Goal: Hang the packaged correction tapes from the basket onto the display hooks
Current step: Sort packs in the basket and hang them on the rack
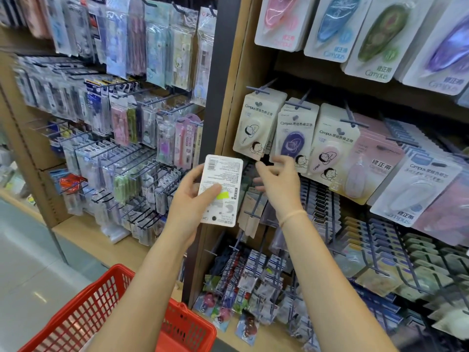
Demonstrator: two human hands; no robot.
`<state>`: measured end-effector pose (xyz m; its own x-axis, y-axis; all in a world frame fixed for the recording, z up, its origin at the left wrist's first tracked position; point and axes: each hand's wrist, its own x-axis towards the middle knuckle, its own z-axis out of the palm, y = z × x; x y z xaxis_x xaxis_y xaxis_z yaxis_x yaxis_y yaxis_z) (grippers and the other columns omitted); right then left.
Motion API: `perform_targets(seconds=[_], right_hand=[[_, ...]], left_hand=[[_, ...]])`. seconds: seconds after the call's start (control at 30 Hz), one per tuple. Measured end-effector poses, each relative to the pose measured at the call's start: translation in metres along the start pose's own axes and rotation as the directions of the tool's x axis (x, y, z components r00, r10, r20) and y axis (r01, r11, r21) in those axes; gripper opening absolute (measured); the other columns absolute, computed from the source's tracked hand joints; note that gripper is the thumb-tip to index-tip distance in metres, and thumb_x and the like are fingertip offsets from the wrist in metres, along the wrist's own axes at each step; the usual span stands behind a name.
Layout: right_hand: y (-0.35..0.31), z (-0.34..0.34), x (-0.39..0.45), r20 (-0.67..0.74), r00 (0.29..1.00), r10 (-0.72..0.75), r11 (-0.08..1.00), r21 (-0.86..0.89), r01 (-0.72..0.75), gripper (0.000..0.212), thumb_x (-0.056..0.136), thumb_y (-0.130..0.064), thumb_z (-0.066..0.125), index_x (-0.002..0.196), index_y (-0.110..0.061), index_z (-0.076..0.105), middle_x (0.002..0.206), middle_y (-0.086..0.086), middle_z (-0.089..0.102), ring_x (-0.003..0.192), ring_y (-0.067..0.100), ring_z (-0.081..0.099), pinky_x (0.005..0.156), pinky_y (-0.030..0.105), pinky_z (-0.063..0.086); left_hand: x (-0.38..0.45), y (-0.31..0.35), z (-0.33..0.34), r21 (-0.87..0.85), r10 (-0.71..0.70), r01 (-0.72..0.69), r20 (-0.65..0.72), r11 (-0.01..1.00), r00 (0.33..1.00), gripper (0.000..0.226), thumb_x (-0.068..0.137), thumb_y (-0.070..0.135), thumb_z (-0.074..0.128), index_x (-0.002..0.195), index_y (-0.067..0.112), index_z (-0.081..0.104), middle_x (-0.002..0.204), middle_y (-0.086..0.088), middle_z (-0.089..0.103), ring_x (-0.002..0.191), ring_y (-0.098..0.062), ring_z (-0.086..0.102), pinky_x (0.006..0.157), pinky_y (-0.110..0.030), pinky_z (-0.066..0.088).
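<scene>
Here, left hand (187,199) grips package (220,190), right hand (275,182) loose

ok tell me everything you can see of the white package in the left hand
The white package is a flat, rectangular card, seemingly cardboard, held roughly upright with its printed back toward the camera. The print looks upside down: a barcode sits at the top left, dense small text below, a yellow-green patch near the middle. The left hand grips its lower left side, thumb across the back. It hangs in the air before the shelf upright, apart from the right hand.
</scene>
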<state>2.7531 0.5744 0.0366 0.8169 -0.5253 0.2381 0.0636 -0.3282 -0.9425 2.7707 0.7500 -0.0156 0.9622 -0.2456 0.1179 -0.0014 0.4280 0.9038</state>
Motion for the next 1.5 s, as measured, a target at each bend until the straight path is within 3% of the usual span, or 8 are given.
perform_targets(seconds=[0.1,0.23,0.43,0.57,0.7,0.93,1.17,1.5], right_hand=[[0.013,-0.025,-0.028,0.225,0.938,-0.263,0.958,-0.058,0.282,0.047,0.095,-0.006,0.061,0.131,-0.036,0.056,0.131,-0.008,0.056,0.115,0.004,0.060,0.097,0.038,0.056],[0.025,-0.042,-0.035,0.494,0.818,-0.296,0.876,-0.201,0.438,0.056,0.090,-0.009,0.072,0.127,-0.049,0.060,0.157,-0.015,0.028,0.146,0.004,0.025,0.117,0.029,0.031],[0.022,-0.069,-0.035,0.266,0.892,-0.366,0.903,-0.128,0.409,0.018,0.091,-0.018,0.073,0.108,-0.024,0.074,0.125,-0.007,0.064,0.118,0.004,0.056,0.100,0.024,0.044],[0.017,-0.083,-0.041,0.125,0.962,-0.244,0.969,0.074,0.236,0.014,0.097,-0.019,0.066,0.101,-0.007,0.072,0.094,0.004,0.075,0.081,0.008,0.065,0.072,0.023,0.050],[0.016,-0.092,-0.046,0.097,0.983,-0.155,0.962,0.242,0.128,0.009,0.097,-0.017,0.064,0.100,-0.011,0.070,0.091,-0.004,0.077,0.085,0.010,0.070,0.079,0.030,0.056],[0.018,-0.111,-0.048,0.079,0.987,-0.140,0.953,0.280,0.112,0.008,0.097,-0.018,0.066,0.100,-0.013,0.071,0.089,-0.005,0.078,0.083,0.008,0.073,0.071,0.020,0.056],[0.039,-0.146,-0.063,0.136,0.990,-0.035,0.977,0.215,0.005,0.020,0.095,-0.019,0.069,0.114,-0.018,0.069,0.108,-0.001,0.077,0.101,0.016,0.072,0.088,0.034,0.060],[0.046,-0.302,-0.103,-0.161,0.982,-0.098,0.986,0.116,0.117,0.017,0.095,-0.009,0.067,0.111,-0.012,0.069,0.107,0.007,0.075,0.101,0.018,0.071,0.086,0.036,0.057]], left_hand=[[-0.001,-0.002,0.005,0.019,0.010,-0.009,-0.042,1.000,0.999,0.041,0.095,0.004,0.069,0.125,0.029,0.056,0.100,-0.011,0.079,0.079,-0.026,0.076,0.059,-0.036,0.062],[-0.005,-0.004,0.023,0.032,-0.057,0.057,-0.004,0.998,0.998,0.030,0.095,0.006,0.070,0.119,0.023,0.063,0.092,-0.012,0.078,0.074,-0.023,0.075,0.058,-0.032,0.060],[-0.014,0.004,0.050,-0.154,-0.194,0.236,0.246,0.959,0.950,0.044,0.107,0.038,0.041,0.106,0.004,0.068,0.084,-0.021,0.073,0.065,-0.030,0.072,0.055,-0.032,0.060],[-0.016,0.000,0.070,0.094,-0.132,0.114,0.215,0.989,0.968,0.041,0.099,0.044,0.053,0.115,0.011,0.071,0.067,-0.005,0.064,0.051,-0.018,0.058,0.046,-0.023,0.047],[-0.019,-0.007,0.087,0.307,-0.030,-0.043,0.231,0.951,0.973,0.017,0.093,0.031,0.071,0.107,0.022,0.075,0.068,0.009,0.068,0.056,-0.005,0.056,0.050,-0.018,0.045],[-0.020,-0.013,0.115,0.252,0.003,-0.071,0.259,0.965,0.966,0.025,0.089,0.021,0.076,0.113,0.012,0.075,0.102,-0.001,0.079,0.091,-0.015,0.075,0.071,-0.024,0.058],[-0.027,-0.030,0.138,0.345,-0.015,-0.134,0.396,0.929,0.918,0.013,0.085,0.014,0.079,0.098,0.015,0.078,0.089,0.004,0.080,0.080,-0.005,0.073,0.067,-0.016,0.054],[-0.073,-0.063,0.281,0.232,0.050,-0.209,0.546,0.950,0.836,0.016,0.077,0.019,0.084,0.092,0.018,0.078,0.087,0.008,0.079,0.081,-0.005,0.072,0.073,-0.019,0.054]])
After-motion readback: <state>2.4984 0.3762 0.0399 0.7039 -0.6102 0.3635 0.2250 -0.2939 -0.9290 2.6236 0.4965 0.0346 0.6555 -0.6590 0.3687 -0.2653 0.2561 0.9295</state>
